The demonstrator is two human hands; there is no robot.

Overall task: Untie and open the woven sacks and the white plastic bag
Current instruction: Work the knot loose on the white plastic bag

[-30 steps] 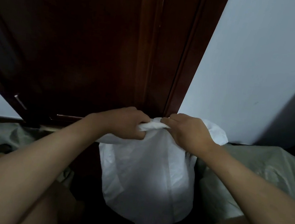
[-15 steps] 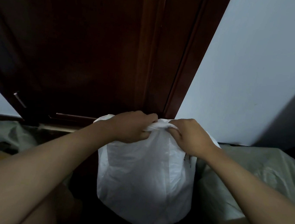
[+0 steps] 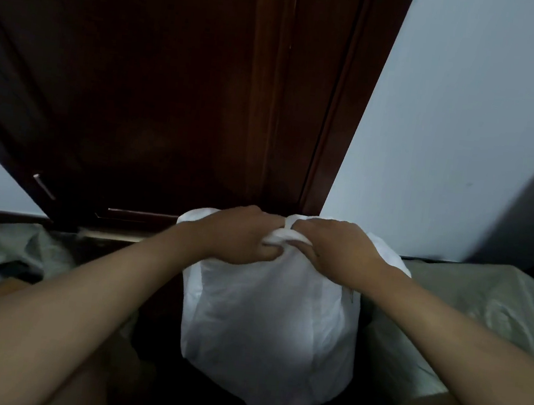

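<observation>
A full white plastic bag stands upright in front of me, its top gathered into a twisted knot. My left hand grips the knot from the left, fingers curled around the bunched plastic. My right hand pinches the same knot from the right, knuckles almost touching the left hand. A grey-green woven sack lies to the right of the bag and another grey-green woven sack lies to the left, partly hidden by my forearm.
A dark wooden door with a metal handle stands directly behind the bag. A pale wall fills the right side. The floor around the bag is dark and hard to make out.
Both hands have closed in together on the bag's knot and shifted slightly up; the strip of plastic once stretched between them is now bunched under the fingers.
</observation>
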